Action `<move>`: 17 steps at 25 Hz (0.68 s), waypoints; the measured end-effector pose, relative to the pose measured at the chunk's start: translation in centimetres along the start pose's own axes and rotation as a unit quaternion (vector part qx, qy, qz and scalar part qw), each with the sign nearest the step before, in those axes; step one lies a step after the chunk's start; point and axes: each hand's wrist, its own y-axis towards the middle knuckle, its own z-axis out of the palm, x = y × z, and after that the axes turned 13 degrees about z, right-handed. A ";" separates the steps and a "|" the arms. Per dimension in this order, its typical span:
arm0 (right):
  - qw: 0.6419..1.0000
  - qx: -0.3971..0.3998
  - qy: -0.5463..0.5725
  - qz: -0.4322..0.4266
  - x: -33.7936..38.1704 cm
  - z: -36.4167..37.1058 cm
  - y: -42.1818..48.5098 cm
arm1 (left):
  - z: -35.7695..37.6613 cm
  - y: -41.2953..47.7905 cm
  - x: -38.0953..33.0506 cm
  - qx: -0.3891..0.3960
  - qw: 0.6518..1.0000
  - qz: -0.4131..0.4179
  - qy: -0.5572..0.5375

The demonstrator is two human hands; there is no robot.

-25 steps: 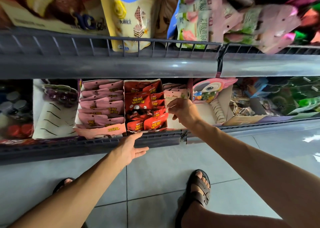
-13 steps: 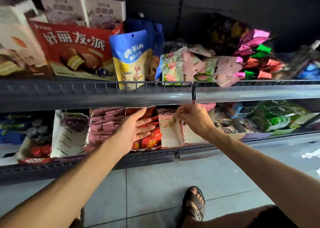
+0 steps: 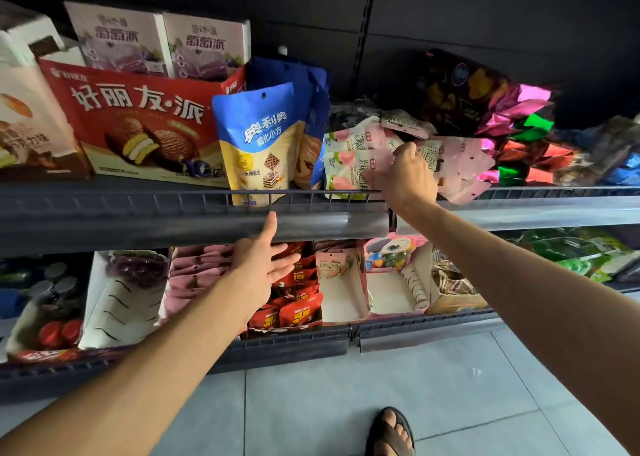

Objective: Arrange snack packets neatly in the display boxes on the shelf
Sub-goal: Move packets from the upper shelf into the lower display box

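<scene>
A loose heap of pink peach snack packets lies on the upper shelf. My right hand rests on the heap, fingers curled around a packet at its top. On the lower shelf, a pink display box holds a few of the same packets standing at its back. To its left are a box of red packets and a box of pink packets. My left hand hovers open, fingers spread, in front of the red packets, just below the upper shelf's rail.
The upper shelf's grey rail juts out between the two levels. A red pie box, a blue wafer pouch and foil-wrapped sweets stand on top. A bird-printed display box sits beside the pink one. My sandalled foot is on grey tiles.
My right hand has left the lower pink box and risen to the packet heap on the upper shelf. My left hand lifted from the red packets. The view tilted up.
</scene>
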 end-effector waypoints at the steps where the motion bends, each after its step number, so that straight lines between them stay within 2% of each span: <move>1: 1.000 -0.010 -0.004 0.008 0.0 0.3 0.3 | 0.0 0.3 0.3 -0.004 1.000 0.008 0.000; 7: 0.999 -0.041 0.003 0.026 0.3 0.6 0.3 | 0.0 0.4 0.7 -0.015 1.000 0.021 0.007; 12: 0.994 -0.001 0.104 0.034 -0.1 0.0 0.2 | -0.1 0.2 0.7 -0.002 1.000 0.031 0.003; 15: 0.986 -0.017 0.163 0.021 -0.2 -0.3 0.0 | 0.0 0.2 1.0 -0.005 0.999 0.043 0.005; 17: 0.982 -0.038 0.186 -0.021 -0.2 -0.7 -0.1 | 0.1 0.2 1.1 -0.008 0.999 0.049 0.006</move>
